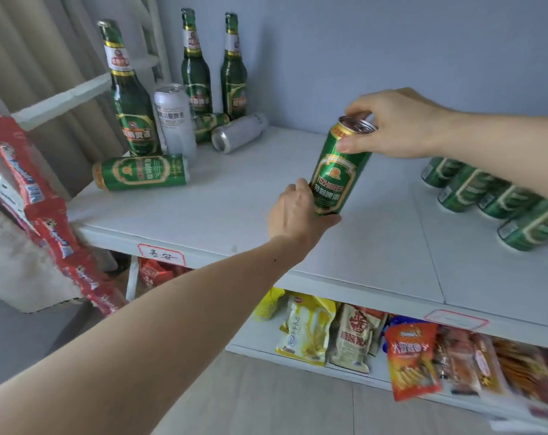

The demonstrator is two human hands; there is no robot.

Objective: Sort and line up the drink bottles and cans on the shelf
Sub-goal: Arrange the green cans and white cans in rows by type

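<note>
A green beer can (pixel 337 174) is held tilted just above the middle of the white shelf (pixel 235 208). My left hand (pixel 298 215) grips its base and my right hand (pixel 395 127) pinches its top rim. At the back left stand three green bottles (pixel 131 98) (pixel 196 67) (pixel 234 70) and an upright silver can (pixel 175 120). A green can (pixel 141 172) lies on its side at the front left. A silver can (pixel 239 132) and another green can (pixel 208 125) lie toppled near the bottles. Several green cans (pixel 486 193) stand in a row at the right, partly behind my right arm.
A lower shelf (pixel 266 340) holds several snack bags (pixel 307 331). Red packets (pixel 46 221) hang over a white box at the left. A grey wall backs the shelf, and a curtain hangs at the far left. Paper labels (pixel 161 254) are stuck on the shelf's front edge.
</note>
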